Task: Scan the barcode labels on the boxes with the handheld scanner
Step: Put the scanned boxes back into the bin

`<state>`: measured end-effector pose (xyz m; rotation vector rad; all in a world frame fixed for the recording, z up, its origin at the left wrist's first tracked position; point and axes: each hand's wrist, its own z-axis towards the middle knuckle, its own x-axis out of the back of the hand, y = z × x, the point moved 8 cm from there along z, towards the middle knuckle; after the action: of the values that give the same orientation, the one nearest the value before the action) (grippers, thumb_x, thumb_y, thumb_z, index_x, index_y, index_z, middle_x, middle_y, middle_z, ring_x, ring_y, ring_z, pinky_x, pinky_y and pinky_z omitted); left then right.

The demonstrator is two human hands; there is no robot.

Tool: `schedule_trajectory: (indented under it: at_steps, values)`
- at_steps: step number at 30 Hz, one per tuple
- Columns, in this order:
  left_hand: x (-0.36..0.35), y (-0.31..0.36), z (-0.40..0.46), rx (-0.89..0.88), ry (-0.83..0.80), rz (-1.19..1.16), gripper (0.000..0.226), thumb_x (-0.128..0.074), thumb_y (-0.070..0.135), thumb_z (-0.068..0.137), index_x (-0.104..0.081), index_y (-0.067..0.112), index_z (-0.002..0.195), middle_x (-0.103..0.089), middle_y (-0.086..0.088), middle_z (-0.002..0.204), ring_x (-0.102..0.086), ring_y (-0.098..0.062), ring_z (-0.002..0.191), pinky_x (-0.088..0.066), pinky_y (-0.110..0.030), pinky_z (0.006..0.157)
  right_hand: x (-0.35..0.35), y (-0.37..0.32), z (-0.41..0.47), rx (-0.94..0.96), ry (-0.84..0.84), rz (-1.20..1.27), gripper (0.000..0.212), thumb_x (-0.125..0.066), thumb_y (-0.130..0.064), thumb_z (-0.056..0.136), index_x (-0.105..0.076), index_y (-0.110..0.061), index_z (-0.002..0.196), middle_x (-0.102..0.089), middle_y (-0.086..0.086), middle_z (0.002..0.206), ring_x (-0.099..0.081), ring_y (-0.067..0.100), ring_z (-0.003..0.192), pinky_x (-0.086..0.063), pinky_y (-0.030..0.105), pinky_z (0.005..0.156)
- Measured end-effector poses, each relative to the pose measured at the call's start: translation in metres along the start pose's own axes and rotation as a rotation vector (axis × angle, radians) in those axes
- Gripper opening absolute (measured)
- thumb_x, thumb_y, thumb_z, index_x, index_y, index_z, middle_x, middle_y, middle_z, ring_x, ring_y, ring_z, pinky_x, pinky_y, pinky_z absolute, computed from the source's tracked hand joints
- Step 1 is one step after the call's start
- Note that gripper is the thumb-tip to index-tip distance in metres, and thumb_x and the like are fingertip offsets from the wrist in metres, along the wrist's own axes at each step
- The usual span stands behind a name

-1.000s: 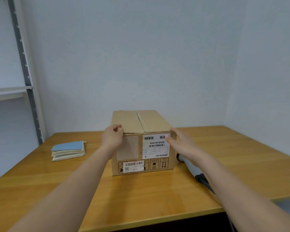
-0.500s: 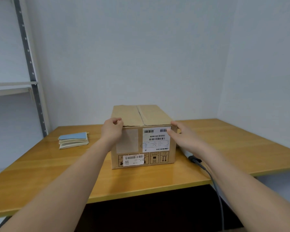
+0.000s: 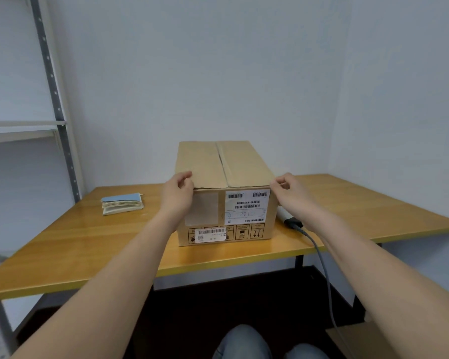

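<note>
**Operator:** Pale walls meet in a corner behind the wooden table (image 3: 88, 244), and I take the cardboard box (image 3: 226, 193) on it as my landmark. It stands upright, flaps closed, with its labelled face toward me.

**Colleague:** What do you see on that face?

**Operator:** I see a large white shipping label (image 3: 246, 207) on its upper right part, carrying several barcodes. A smaller barcode label (image 3: 210, 235) sits low on the left part, partly over a row of printed handling symbols.

**Colleague:** And your hands?

**Operator:** My left hand (image 3: 178, 194) is at the box's upper left front corner, fingers curled and touching the top edge. Whether it truly grips the cardboard, I cannot tell. My right hand (image 3: 289, 190) is at the upper right front corner, fingers curled in loosely. I cannot tell whether it touches the box or holds anything.

**Colleague:** Where is the scanner?

**Operator:** The handheld scanner (image 3: 288, 218) lies on the table just right of the box, behind my right forearm. Only a pale stretch and a dark end show. Its grey cable (image 3: 322, 265) runs from there over the table's near edge and down.

**Colleague:** Anything else?

**Operator:** A booklet with a blue cover (image 3: 122, 203) lies on the table well left of the box. Further left stands a metal shelf upright (image 3: 55, 99). My knees in jeans (image 3: 244, 343) show below the table edge.
</note>
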<state>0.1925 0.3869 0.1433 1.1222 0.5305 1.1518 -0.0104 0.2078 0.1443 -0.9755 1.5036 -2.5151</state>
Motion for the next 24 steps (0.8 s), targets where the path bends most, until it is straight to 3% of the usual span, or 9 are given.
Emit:
schedule_trajectory:
  at_steps: [3,6,11,14,20,24]
  values:
    - [0.004,0.003,-0.013,-0.046,0.001,-0.021,0.037,-0.037,0.017,0.102,-0.051,0.019,0.136,-0.05,0.002,0.137,-0.041,-0.008,0.115,-0.033,-0.022,0.095,0.006,0.003,-0.001,-0.052,0.04,0.031,0.022,-0.046,-0.042,0.095,-0.05,-0.023,0.104,-0.061,0.0,0.103,-0.061,0.021,0.096,-0.052,0.045,0.089]
    - [0.006,0.005,-0.022,-0.082,-0.009,-0.031,0.036,-0.037,0.015,0.102,-0.051,0.019,0.135,-0.05,0.005,0.135,-0.04,-0.004,0.113,-0.032,-0.021,0.095,0.01,0.004,-0.001,-0.09,0.063,0.042,0.025,-0.048,-0.045,0.091,-0.048,-0.023,0.104,-0.062,0.003,0.106,-0.061,0.023,0.098,-0.051,0.047,0.091]
    - [0.011,0.001,-0.028,-0.14,0.001,-0.006,0.034,-0.041,0.017,0.1,-0.055,0.025,0.129,-0.051,0.003,0.133,-0.043,-0.006,0.114,-0.035,-0.023,0.099,0.01,-0.002,-0.006,-0.149,0.022,0.026,0.048,-0.046,-0.042,0.095,-0.04,-0.015,0.135,-0.051,0.007,0.132,-0.05,0.028,0.119,-0.042,0.045,0.102]
    - [0.013,0.002,-0.035,-0.169,0.005,0.002,0.03,-0.042,0.017,0.099,-0.057,0.026,0.124,-0.051,0.002,0.13,-0.046,-0.007,0.112,-0.038,-0.029,0.103,0.007,-0.005,-0.006,-0.141,0.013,0.023,0.055,-0.044,-0.039,0.097,-0.031,-0.014,0.144,-0.04,0.009,0.146,-0.04,0.03,0.132,-0.035,0.041,0.106]
    - [0.019,0.002,-0.051,-0.242,-0.036,0.002,0.027,-0.043,0.016,0.099,-0.057,0.031,0.116,-0.042,0.002,0.121,-0.042,0.012,0.098,-0.033,-0.011,0.081,0.008,-0.018,-0.005,-0.107,0.011,-0.016,0.058,-0.043,-0.04,0.098,-0.026,-0.014,0.148,-0.035,0.009,0.152,-0.038,0.029,0.134,-0.033,0.038,0.106]
    - [0.021,-0.001,-0.055,-0.247,-0.035,-0.036,0.027,-0.045,0.015,0.098,-0.059,0.03,0.116,-0.042,0.003,0.118,-0.042,0.014,0.098,-0.033,-0.007,0.079,0.011,-0.025,-0.005,-0.096,0.004,-0.025,0.06,-0.042,-0.042,0.098,-0.024,-0.015,0.148,-0.035,0.009,0.151,-0.04,0.029,0.133,-0.036,0.04,0.106]
